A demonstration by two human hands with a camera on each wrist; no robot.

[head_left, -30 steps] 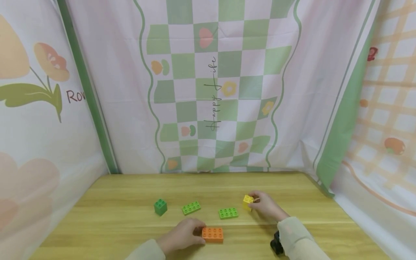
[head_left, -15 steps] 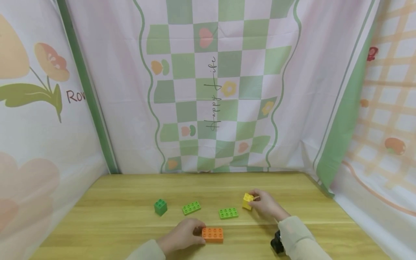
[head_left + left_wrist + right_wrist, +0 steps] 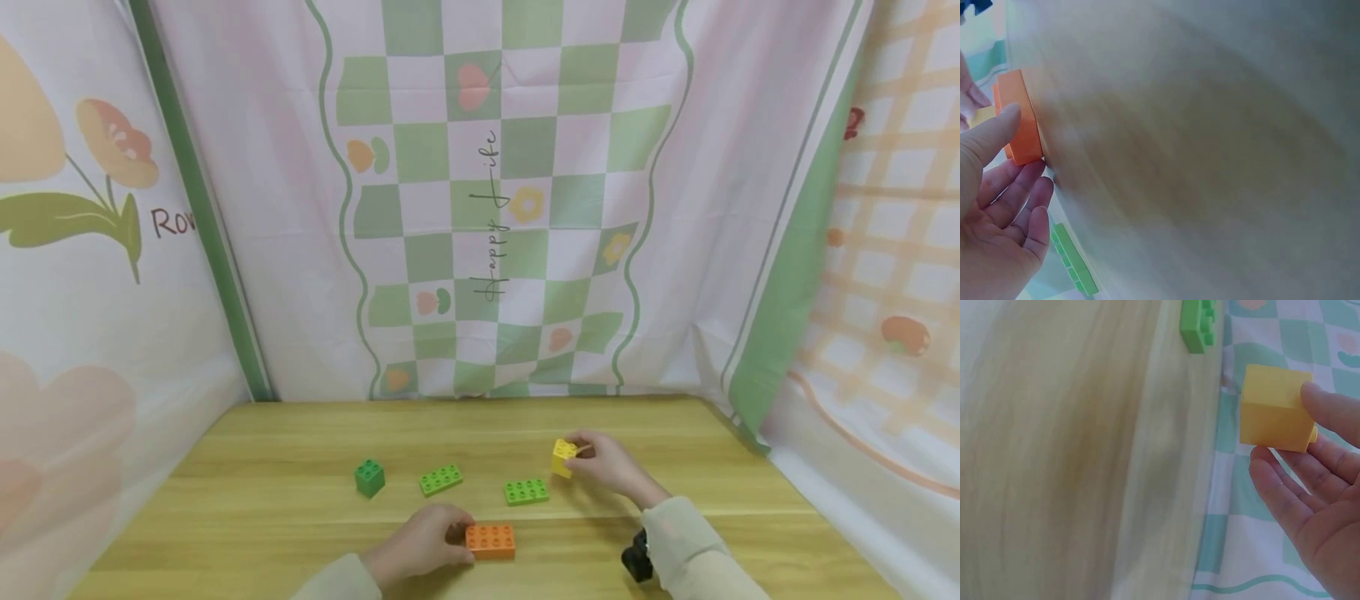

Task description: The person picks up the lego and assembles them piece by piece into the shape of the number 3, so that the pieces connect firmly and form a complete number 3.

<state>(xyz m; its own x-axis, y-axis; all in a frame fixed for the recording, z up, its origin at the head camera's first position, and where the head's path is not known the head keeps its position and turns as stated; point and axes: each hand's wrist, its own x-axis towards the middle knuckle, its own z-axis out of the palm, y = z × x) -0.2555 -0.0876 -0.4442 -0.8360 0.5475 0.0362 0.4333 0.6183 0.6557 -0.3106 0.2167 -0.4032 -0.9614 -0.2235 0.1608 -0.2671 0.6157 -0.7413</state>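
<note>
In the head view my left hand (image 3: 422, 542) holds the left end of an orange building brick (image 3: 491, 542) lying flat on the table, studs up. Thumb and fingers pinch the orange brick (image 3: 1021, 122) from both sides in the left wrist view. Farther back on the right, my right hand (image 3: 611, 468) grips a yellow square building brick (image 3: 562, 460). From the right wrist, that yellow brick (image 3: 1275, 415) appears raised off the tabletop, between thumb and fingertips. Its studs are mostly hidden there.
A dark green square brick (image 3: 370, 479) stands at the left of the wooden table (image 3: 300, 533). Two flat light green bricks, one left (image 3: 441, 481) and one right (image 3: 527, 492), lie mid-table. A black object (image 3: 637, 557) shows beside the right sleeve. Patterned curtains (image 3: 495, 208) enclose the table.
My right hand has moved the yellow brick slightly left and upward in the head view. The left hand and the orange brick have stayed in place.
</note>
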